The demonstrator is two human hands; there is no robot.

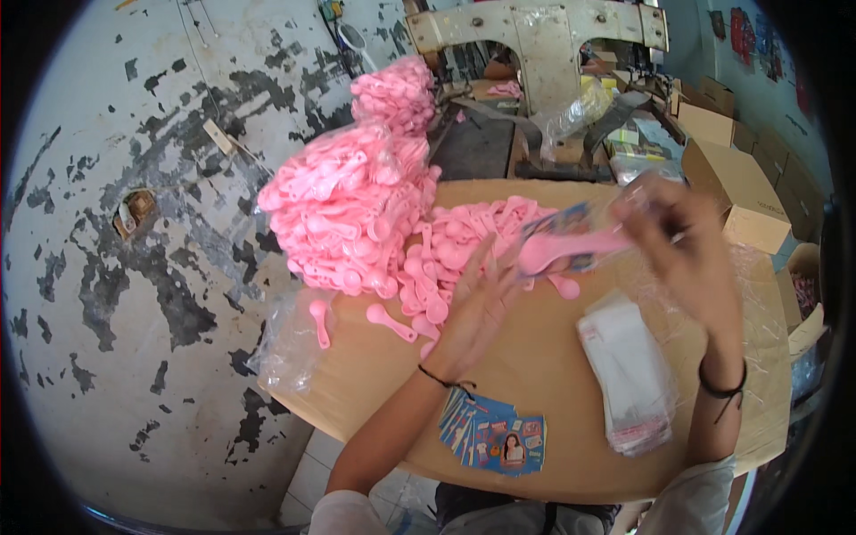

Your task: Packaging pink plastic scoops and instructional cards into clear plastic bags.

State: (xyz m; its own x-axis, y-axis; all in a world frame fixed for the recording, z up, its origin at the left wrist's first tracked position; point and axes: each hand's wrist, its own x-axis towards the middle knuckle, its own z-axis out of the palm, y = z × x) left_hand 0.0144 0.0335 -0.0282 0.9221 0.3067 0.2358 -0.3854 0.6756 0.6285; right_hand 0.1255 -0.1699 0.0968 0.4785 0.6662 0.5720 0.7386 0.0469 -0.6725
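A pink measuring scoop [571, 248] and a blue printed card [571, 218] are together in a clear plastic bag, held up over the table. My right hand [682, 245], smeared by motion, grips the bag's right end near the scoop's handle. At the bag's left end is my left hand [481, 299], its fingers stretched out; whether they touch the plastic is too blurred to tell. Behind my left hand spreads a loose heap of pink scoops [455, 241]. Nearer to me lie a fanned stack of blue cards [508, 441] and a pile of clear plastic sleeves [629, 370].
The brown table [374, 383] carries large bags of pink scoops [343, 209] at the left, beside a peeling wall [134, 294]. An empty plastic bag [290, 348] lies at its left edge. Behind stands a metal machine [544, 45]; cardboard boxes [736, 187] are at the right.
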